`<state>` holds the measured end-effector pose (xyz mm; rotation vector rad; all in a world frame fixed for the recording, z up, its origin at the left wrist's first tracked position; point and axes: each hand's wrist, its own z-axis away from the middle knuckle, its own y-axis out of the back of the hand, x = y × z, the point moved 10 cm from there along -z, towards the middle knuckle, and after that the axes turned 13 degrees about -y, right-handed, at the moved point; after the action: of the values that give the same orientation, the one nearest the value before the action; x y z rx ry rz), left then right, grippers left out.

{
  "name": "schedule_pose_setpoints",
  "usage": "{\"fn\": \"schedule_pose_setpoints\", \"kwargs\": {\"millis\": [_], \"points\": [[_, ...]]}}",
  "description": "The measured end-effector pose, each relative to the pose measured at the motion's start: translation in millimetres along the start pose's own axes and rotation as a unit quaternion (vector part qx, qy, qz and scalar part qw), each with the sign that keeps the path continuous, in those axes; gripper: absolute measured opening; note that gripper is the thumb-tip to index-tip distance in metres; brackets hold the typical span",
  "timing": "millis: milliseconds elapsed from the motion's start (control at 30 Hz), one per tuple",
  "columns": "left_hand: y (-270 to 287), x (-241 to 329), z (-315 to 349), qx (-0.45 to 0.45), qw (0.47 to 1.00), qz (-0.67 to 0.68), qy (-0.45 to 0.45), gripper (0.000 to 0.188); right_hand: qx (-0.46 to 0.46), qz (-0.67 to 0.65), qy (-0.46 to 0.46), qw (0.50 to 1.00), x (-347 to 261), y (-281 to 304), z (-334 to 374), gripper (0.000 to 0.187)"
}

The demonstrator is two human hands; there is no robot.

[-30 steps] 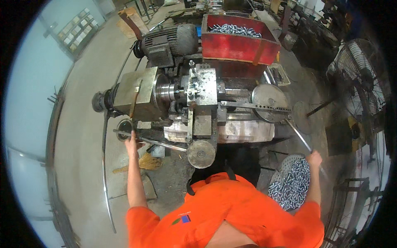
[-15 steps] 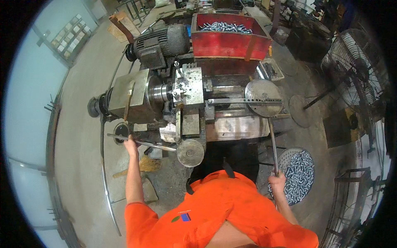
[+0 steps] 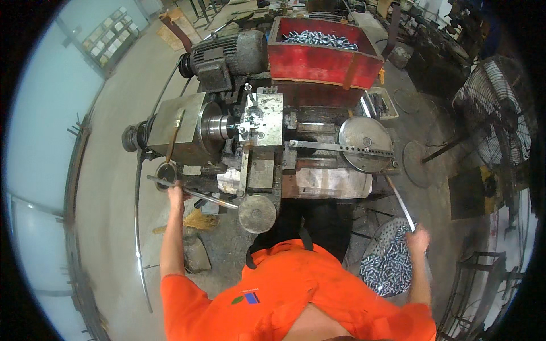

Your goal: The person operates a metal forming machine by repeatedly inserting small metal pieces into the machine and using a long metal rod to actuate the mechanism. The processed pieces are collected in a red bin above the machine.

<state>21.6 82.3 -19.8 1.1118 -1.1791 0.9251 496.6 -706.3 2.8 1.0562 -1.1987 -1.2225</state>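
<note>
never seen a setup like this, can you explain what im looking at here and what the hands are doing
There is no robot here: a person in an orange top works with two bare hands. Every picture comes from a wide camera on that person's head, looking down, so edges look bent.

In front is a metalworking machine, perhaps a lathe, with a dark motor behind it. The left hand holds a slanting rod that reaches a small disc. The right hand grips a long handle below a larger disc.

Small shiny metal parts fill much of a red box at the far side and a round perforated tray by the right hand.
</note>
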Motion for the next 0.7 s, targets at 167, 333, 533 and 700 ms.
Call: {"fn": "schedule_pose_setpoints", "kwargs": {"millis": [167, 333, 533, 700], "points": [[-24.2, 14.1, 5.3, -0.045, 0.999, -0.008, 0.016, 0.044, 0.250, 0.052, -0.007, 0.967, 8.2, 42.4, -118.6, 0.039], [8.8, -34.9, -15.2, -0.014, 0.994, 0.099, 0.043, 0.057, 0.211, -0.115, 0.036, 0.970, -50.8, 63.8, -73.2, 0.072], [-2.4, -99.8, 10.2, -0.297, 0.820, -0.469, -0.139, 0.048, 0.030, -0.203, 0.041, 0.978, -55.6, 60.9, 25.2, 0.060], [-41.7, -109.6, 14.1, -0.307, 0.696, -0.644, -0.077, 0.053, -0.013, -0.168, -0.091, 0.982, 27.1, 49.2, 67.2, 0.045]]}}
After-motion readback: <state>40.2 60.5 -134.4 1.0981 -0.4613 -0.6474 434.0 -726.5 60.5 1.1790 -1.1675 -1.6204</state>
